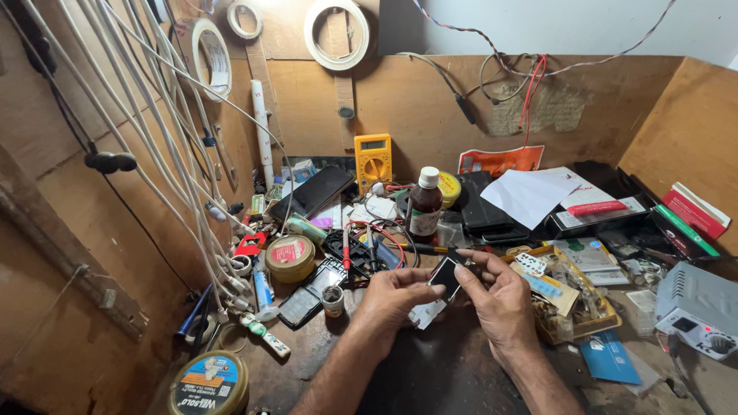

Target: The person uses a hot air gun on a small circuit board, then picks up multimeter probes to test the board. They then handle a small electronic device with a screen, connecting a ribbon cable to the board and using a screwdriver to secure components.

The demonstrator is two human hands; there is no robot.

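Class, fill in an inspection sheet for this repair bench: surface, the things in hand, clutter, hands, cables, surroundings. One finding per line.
Surface: dark worktop, bare only near the wrists.
Job's things: small dark screen part held up between both hands.
Clutter: yellow multimeter, brown bottle, round tin, white paper, grey box with a dial.
Grippers: left hand and right hand both pinch the part.
Cables: white cable bundle hangs at left; red and black test leads.
Surroundings: wooden back wall, tape rolls hung on it.

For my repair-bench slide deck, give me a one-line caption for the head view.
Both hands, left hand and right hand, hold a small dark phone part above a cluttered workbench.
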